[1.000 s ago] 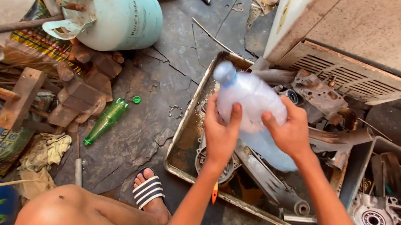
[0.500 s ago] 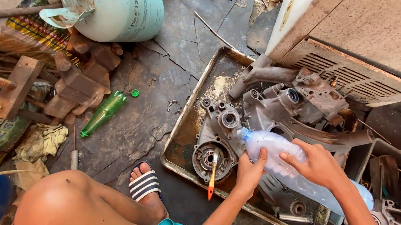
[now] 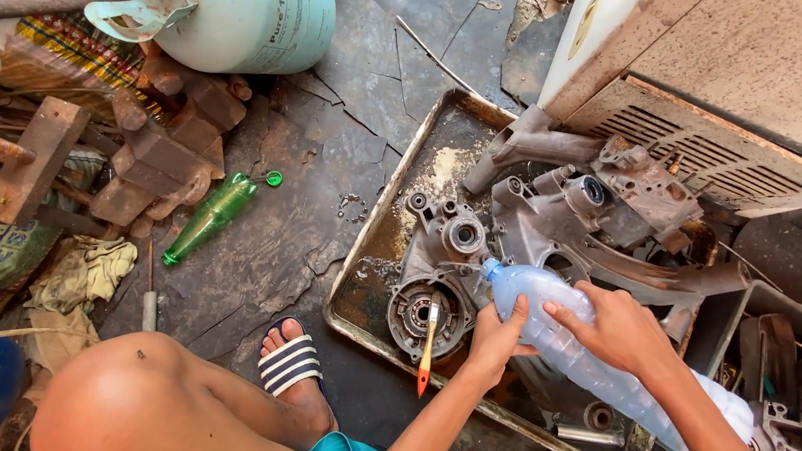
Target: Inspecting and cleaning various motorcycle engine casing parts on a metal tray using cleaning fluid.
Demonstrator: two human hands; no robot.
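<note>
Bottle [image 3: 559,339] now tipped lower over engine casing [image 3: 476,274], frame centre; left hand [image 3: 496,337] and right hand [image 3: 623,329] both closed around it

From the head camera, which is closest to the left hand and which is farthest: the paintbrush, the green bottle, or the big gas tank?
From the left hand:
1. Paintbrush, just left of it, over the metal tray.
2. Green bottle, farther left, lying on the floor.
3. Pale green gas tank, farthest, up at the top left.
</note>
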